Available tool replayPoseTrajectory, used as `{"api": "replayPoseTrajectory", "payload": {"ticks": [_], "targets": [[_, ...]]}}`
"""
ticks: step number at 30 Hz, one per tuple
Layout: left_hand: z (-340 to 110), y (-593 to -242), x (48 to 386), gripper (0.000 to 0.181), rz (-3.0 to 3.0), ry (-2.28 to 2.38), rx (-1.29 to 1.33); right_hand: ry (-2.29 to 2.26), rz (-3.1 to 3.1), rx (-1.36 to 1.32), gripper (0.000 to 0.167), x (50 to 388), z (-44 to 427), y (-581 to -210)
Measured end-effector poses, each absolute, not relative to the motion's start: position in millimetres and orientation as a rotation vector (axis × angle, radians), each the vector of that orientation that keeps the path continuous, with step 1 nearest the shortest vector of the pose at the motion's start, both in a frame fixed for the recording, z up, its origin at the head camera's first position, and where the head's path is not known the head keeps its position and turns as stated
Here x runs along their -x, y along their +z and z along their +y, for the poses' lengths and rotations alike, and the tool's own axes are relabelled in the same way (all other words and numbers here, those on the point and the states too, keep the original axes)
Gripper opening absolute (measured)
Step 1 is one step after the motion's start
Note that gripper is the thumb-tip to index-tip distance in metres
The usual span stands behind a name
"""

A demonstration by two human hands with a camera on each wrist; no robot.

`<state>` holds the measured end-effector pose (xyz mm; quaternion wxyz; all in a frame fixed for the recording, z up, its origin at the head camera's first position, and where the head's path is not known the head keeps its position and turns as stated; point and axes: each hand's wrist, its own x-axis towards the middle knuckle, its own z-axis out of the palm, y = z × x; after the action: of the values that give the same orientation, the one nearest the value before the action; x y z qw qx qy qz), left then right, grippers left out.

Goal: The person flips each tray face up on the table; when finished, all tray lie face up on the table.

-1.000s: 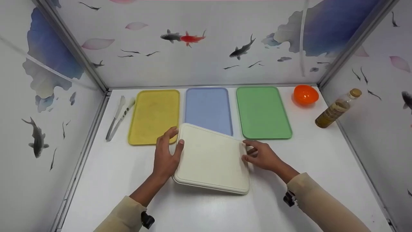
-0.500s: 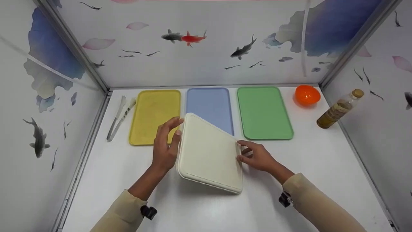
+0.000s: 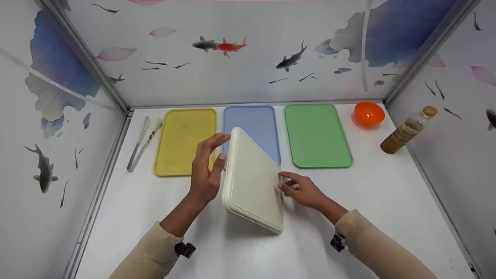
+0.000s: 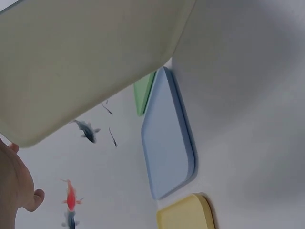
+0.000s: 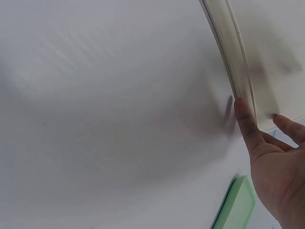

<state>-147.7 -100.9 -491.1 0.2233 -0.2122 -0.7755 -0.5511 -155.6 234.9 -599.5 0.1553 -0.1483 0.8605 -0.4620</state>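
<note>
A cream tray is tilted steeply over the middle of the table, its left side raised and its right side low. My left hand touches the raised left edge with its fingertips, and its thumb is beside that edge. At the low right edge, my right hand holds the tray lightly between thumb and fingers. The left wrist view shows the tray's other face, with part of my left hand near one corner. In the right wrist view, a digit of my right hand lies against the rim.
Behind stand a yellow tray, a blue tray and a green tray in a row. Tongs lie at the left. An orange bowl and a corked bottle occupy the right. Printed walls enclose the table.
The cream tray has tipped more steeply, its left edge rising and swinging right. My left hand has moved up and right with it, while my right hand has shifted slightly left.
</note>
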Motion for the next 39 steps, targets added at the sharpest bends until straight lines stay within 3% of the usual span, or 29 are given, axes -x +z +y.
{"api": "replayPoseTrajectory", "payload": {"ticks": [16,26,39], "targets": [[-63.6,-467.4,147.5,0.054,-2.129,-1.469,0.735,-1.453,2.310,0.456,0.063,158.7,222.5,-602.2],[-39.8,-456.4,145.7,0.058,-2.183,-1.453,0.718,-1.560,2.214,0.479,0.056,155.6,214.9,-599.4],[-21.4,-451.8,142.9,0.060,-2.212,-1.516,0.713,-1.718,2.217,0.639,0.055,143.4,202.4,-539.0]]}}
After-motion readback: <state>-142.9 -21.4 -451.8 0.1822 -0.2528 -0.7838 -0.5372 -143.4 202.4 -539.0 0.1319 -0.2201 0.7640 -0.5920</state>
